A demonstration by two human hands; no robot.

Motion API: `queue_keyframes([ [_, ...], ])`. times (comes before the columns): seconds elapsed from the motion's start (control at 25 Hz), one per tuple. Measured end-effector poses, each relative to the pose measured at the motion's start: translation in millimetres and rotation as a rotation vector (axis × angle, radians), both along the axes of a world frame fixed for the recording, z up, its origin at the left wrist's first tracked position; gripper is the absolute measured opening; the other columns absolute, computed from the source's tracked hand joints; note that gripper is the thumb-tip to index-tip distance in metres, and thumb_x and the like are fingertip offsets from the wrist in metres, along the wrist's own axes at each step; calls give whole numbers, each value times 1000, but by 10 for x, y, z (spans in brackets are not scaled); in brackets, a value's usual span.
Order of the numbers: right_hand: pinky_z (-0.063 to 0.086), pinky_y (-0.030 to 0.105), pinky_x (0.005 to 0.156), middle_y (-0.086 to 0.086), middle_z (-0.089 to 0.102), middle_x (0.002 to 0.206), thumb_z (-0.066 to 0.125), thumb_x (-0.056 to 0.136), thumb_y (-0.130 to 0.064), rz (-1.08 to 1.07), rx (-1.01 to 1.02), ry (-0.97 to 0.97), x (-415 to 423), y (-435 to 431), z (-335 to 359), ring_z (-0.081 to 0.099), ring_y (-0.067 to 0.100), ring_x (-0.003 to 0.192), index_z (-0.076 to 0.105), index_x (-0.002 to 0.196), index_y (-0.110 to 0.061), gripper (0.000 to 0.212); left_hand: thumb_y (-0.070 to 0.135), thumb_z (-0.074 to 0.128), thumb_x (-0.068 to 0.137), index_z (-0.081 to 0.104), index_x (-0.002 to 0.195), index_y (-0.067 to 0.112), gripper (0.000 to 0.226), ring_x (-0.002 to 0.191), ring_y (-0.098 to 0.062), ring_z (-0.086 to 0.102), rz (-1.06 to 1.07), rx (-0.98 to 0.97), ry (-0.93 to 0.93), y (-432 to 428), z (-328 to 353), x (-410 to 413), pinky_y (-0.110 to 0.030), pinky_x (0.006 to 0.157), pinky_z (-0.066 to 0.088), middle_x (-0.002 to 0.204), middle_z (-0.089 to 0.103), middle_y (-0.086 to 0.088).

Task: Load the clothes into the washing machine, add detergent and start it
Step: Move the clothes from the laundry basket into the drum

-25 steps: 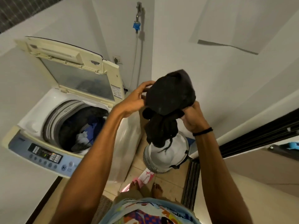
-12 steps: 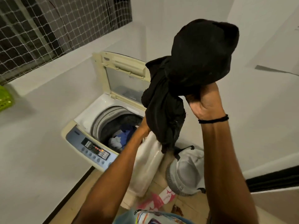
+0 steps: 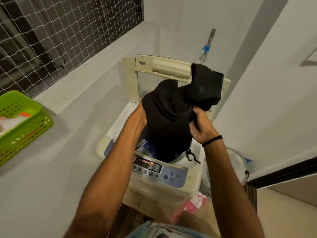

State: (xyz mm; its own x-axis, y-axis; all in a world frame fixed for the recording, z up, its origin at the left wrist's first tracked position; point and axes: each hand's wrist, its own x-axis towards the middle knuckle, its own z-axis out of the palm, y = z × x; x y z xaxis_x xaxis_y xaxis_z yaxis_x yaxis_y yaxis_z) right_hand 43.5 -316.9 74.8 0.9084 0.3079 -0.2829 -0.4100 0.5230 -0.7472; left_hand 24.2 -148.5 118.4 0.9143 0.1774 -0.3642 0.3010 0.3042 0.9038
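With right hand (image 3: 200,128), clutched bunched black garment (image 3: 171,117), fingers curled into cloth; with left hand (image 3: 139,115), met its opposite side, grip hidden, could not tell. Held over open washing machine (image 3: 173,176), directly below both hands.

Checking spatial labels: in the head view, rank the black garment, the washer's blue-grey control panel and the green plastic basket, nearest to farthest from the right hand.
1. Black fabric garment: bunched in the right hand's grip.
2. Blue-grey control panel: just below the hand, toward the person.
3. Green perforated plastic basket: far off to the left.
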Motion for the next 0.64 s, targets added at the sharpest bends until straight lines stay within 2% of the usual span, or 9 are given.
queue_keyframes([
  [0.04,58,32,80,12,69,120,43,102,-22,10,71,48,-28,61,-59,69,23,104,69,118,-8,33,9,39,106,49,136,-5,35,114,-31,59,18,-5,10,79,-14,27,-31,84,55,128,61,-18],
  [0.08,59,32,79,11,72,113,42,103,-20,41,111,55,-70,116,-47,71,22,100,74,108,-8,35,13,42,105,58,124,-4,29,110,-34,60,-19,-30,13,127,13,37,-33,86,53,114,70,-17],
  [0.16,57,37,87,15,69,119,49,100,-19,49,69,95,-6,250,-188,68,27,106,71,113,-5,29,22,48,104,65,94,8,24,84,-24,61,-46,-111,3,263,23,72,-28,76,52,78,73,-8],
  [0.24,48,48,103,22,58,134,63,91,-18,-4,5,106,116,351,-323,58,36,121,57,131,0,44,22,50,102,66,91,16,20,85,-21,61,-88,-25,-55,400,-72,102,-32,85,51,85,69,-5],
  [0.32,42,56,106,27,55,134,69,83,-12,-32,-7,81,201,450,-330,52,43,125,54,132,3,53,18,51,102,67,99,23,16,94,-21,63,-119,96,-105,484,-200,101,-35,93,50,98,68,-3],
  [0.36,44,56,104,28,58,129,67,82,-7,-92,-38,68,219,492,-315,55,44,121,56,127,4,47,17,52,102,65,102,27,17,97,-21,64,-122,162,-124,528,-246,96,-35,94,50,102,68,0],
  [0.48,55,43,92,17,68,113,62,85,0,-233,-240,-11,301,592,-310,66,33,103,61,118,-3,34,15,56,100,66,104,30,19,100,-20,66,-69,175,-144,636,-371,116,-32,95,52,104,70,3],
  [0.56,55,41,94,9,68,117,67,84,-5,-252,-403,-93,337,677,-350,66,26,103,57,126,-7,42,11,56,99,68,99,26,19,94,-20,67,-34,136,-100,688,-482,135,-31,91,53,100,71,1],
  [0.64,53,39,97,5,65,119,66,87,-11,-266,-532,-146,379,731,-475,63,24,106,54,127,-9,42,11,57,99,67,95,18,14,97,-27,63,-25,155,-58,752,-648,240,-38,95,51,99,68,-9],
])
